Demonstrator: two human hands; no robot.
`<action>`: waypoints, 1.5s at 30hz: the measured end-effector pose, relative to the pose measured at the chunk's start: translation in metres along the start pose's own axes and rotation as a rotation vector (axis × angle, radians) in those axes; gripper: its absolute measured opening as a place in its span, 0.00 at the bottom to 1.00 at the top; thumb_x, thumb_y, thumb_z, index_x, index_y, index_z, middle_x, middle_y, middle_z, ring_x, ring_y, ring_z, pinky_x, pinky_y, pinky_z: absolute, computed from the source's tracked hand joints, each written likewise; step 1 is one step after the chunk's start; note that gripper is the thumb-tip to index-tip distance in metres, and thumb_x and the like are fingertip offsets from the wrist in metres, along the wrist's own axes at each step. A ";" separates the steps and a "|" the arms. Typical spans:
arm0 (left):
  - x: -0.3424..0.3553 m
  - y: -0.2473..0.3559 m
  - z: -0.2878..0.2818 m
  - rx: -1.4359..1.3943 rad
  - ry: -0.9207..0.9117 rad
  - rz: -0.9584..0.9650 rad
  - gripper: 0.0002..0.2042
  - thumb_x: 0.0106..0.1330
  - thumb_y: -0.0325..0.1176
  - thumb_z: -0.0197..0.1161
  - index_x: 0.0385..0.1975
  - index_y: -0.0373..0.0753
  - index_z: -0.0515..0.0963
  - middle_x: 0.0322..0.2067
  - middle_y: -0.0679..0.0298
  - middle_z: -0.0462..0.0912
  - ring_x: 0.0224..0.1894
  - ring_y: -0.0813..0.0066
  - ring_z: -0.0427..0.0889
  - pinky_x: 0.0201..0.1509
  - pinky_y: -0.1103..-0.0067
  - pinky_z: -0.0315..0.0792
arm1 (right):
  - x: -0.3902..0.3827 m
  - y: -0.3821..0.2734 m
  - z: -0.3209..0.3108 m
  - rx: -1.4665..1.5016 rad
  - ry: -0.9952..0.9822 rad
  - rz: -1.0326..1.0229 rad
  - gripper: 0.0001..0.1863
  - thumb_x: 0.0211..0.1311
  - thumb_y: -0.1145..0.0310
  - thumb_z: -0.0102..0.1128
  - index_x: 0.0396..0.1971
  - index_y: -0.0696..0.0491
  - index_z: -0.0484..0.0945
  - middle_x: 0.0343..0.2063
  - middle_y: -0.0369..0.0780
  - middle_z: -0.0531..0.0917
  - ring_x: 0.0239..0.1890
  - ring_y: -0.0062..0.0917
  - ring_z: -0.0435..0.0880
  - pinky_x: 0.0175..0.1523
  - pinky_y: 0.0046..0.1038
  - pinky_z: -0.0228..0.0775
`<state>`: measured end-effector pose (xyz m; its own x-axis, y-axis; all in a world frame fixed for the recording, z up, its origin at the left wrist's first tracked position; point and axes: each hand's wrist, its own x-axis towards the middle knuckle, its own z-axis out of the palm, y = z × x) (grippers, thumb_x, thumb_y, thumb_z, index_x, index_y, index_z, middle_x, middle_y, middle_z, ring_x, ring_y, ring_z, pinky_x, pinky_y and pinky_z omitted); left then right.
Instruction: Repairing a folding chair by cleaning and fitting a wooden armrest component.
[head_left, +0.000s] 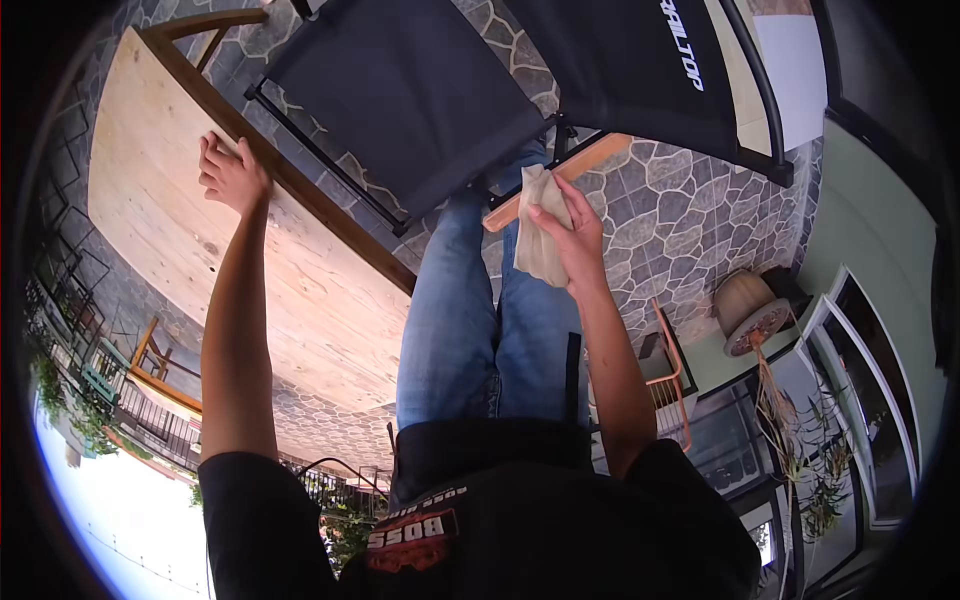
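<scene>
My left hand (230,175) grips the dark-trimmed edge of a pale wooden tabletop (160,240) at the left, its fingers curled on the surface. My right hand (575,235) holds a folded beige cloth (532,240) between thumb and fingers, over my jeans. Just behind the cloth runs an orange-brown wooden bar (600,150), partly hidden by it. Two black fabric chairs with dark frames, one square seat (400,90) and one panel with white lettering (640,70), stand beyond my hands.
Grey stone-patterned paving (670,210) lies underneath. At the right are a large plant pot (740,305), an orange metal frame (670,370), a green wall (870,210) and framed glass. Another wooden piece of furniture (145,365), railings and greenery show at the far left.
</scene>
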<state>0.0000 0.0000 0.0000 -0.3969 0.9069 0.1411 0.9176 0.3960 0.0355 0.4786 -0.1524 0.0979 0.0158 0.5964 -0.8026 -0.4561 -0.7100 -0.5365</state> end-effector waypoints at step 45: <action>-0.368 0.228 -0.080 -1.695 -0.796 -1.398 0.12 0.76 0.40 0.61 0.56 0.49 0.79 0.45 0.75 0.83 0.43 0.75 0.86 0.43 0.80 0.78 | 0.049 -0.028 -0.089 -1.264 0.485 -0.744 0.22 0.69 0.74 0.57 0.62 0.54 0.75 0.59 0.40 0.79 0.61 0.41 0.77 0.57 0.41 0.76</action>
<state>0.3577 -0.2552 0.0354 -0.1132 0.3150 -0.9423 -0.7886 0.5485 0.2781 0.5714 -0.1363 0.0506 0.2819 0.9501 -0.1334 0.8069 -0.3100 -0.5028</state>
